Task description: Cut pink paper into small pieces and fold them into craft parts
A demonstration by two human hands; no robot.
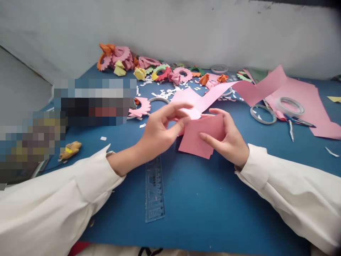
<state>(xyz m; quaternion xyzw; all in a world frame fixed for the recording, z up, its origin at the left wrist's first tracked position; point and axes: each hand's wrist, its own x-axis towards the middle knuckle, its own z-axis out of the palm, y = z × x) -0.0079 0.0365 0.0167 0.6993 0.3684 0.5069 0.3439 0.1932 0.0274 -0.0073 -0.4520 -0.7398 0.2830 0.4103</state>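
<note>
Both hands hold a pink paper strip [197,138] above the blue table, its near part folded into a stack of squarish layers. My right hand [226,137] grips the stack's right side, thumb across the front and fingers behind. At the top left corner my left hand [167,124] pinches the paper between thumb and fingers; some fingertips are hidden behind it. The strip's loose far part [263,87] runs zigzag back and to the right. Below my left hand a clear plastic ruler [155,193] lies flat on the table.
Cut and folded coloured paper pieces [121,57] line the wall, with white scraps [166,93] before them. On the right are tape rolls [290,106], scissors [299,121], a pen [291,129] and a pink sheet [301,96]. A small yellow toy-like object [70,150] lies left.
</note>
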